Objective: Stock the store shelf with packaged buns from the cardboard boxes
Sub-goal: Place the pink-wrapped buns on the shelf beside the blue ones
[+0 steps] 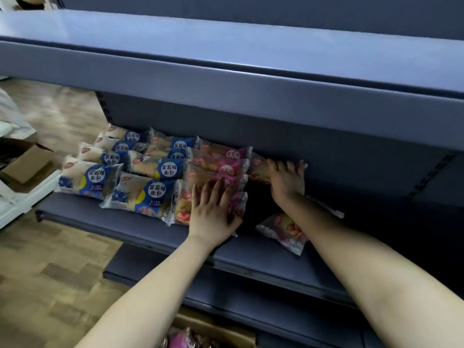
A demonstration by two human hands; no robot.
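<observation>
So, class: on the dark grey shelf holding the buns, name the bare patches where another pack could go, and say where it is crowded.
Bare: the dark grey metal shelf right of the loose pink strawberry pack, and the narrow front strip before the blue blueberry packs. Crowded: the left half, where blue and pink rows abut.

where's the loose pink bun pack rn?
Head view, right of centre: the loose pink bun pack lies askew on the shelf, under the right forearm, apart from the pink row.
</observation>
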